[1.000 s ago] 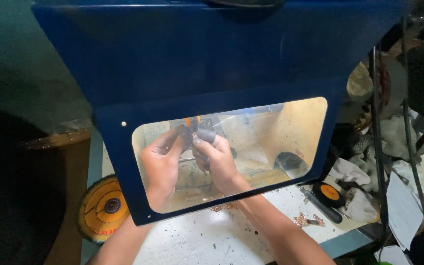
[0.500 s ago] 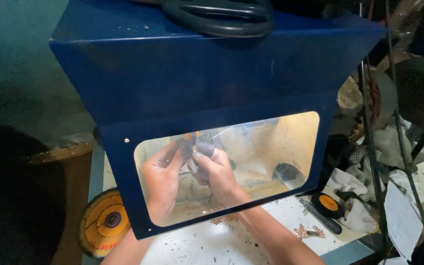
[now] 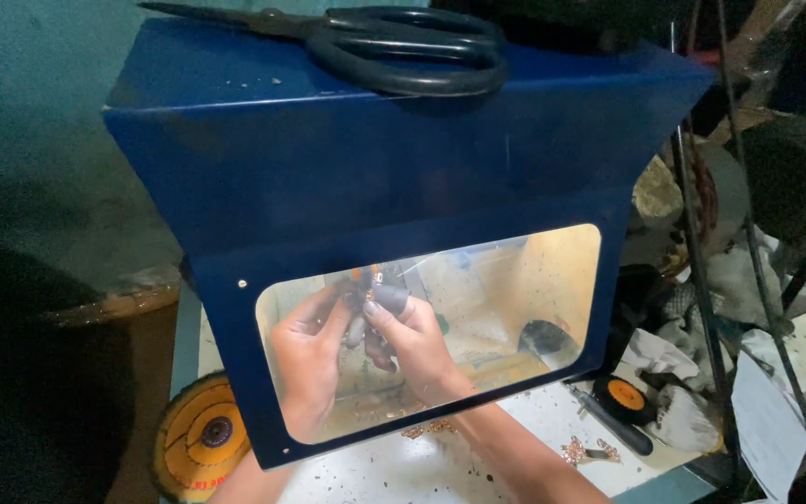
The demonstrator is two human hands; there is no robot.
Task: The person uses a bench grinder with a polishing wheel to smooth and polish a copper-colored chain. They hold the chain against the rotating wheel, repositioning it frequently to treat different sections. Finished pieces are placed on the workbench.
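Both my hands reach under a blue metal hood and show through its clear window. My left hand and my right hand meet at the window's upper left, fingertips pinched together on a small metal piece near a small orange and dark tool part. The piece is tiny and mostly hidden by my fingers. Grey covers sit on some fingertips of my right hand.
Black scissors lie on top of the hood. A yellow buffing wheel lies at lower left. A dark tool and an orange-centred disc rest on the white bench at right, among copper-coloured bits. Rags and cables crowd the right side.
The view has tilted down, so the hood sits lower in frame and the scissors on top have come into sight. My hands stay together on the small piece.
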